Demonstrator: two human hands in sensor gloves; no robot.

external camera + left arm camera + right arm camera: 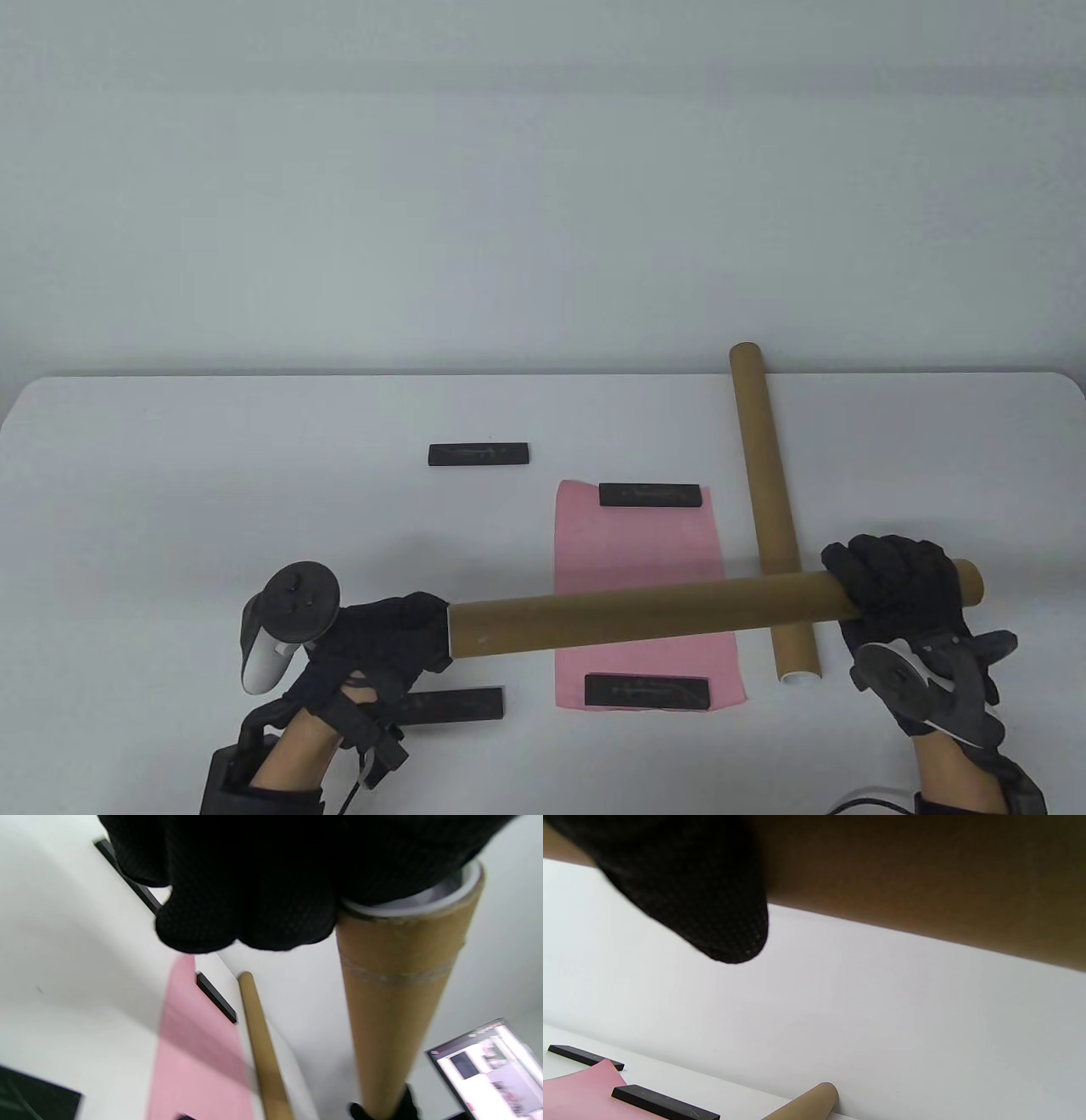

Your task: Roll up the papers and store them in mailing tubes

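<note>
A: We hold the nearer mailing tube (645,613) off the table, lying crosswise above the pink paper (646,556). Our right hand (899,586) wraps around it close to its right end, and our left hand (382,649) covers its left end, fingers over the white cap (418,902) as the left wrist view shows.

B: We cannot tell whether those left fingers pinch the cap or only press on it; the glove blocks that view.

A: The tube is plain brown cardboard, round and straight, with a faint spiral seam. The paper under it lies flat, pinned by a black weight bar (646,691) at its near edge and another weight bar (652,495) at its far edge.

B: A third bar (454,705) lies just beside our left wrist, and a fourth bar (479,454) sits alone farther back, well apart from the paper.

A: The second tube (768,501) rests on the white table (212,475) right of the paper, running from near to far, passing under the held one. Its far end reaches past the table's back edge.

B: Left of the paper and behind the lone bar we have open tabletop, smooth and matte, with rounded far corners.
</note>
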